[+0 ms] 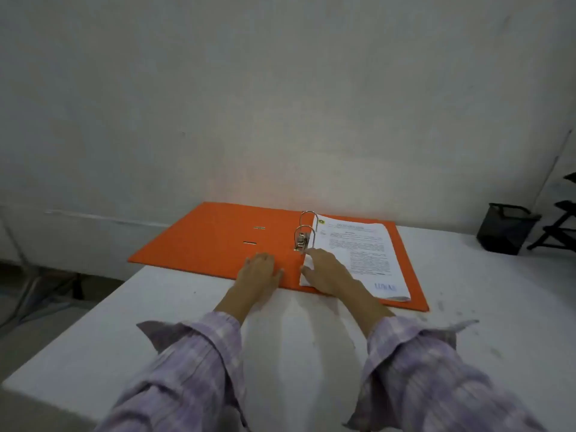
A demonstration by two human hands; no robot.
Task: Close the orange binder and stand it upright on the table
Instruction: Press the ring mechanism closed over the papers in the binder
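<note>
The orange binder (212,241) lies open and flat on the white table (305,344), its left cover reaching past the table's left edge. Metal rings (307,232) stand up at its spine. A stack of printed papers (361,254) rests on the right cover. My left hand (260,271) lies flat, palm down, on the orange inside near the spine. My right hand (330,271) rests on the lower left part of the papers, fingers pointing toward the rings. Neither hand grips anything.
A pale wall rises right behind the binder. A black bin (506,229) and a dark folding stand (558,226) sit at the right, beyond the table. The table's left edge drops to the floor, where metal legs (34,285) show.
</note>
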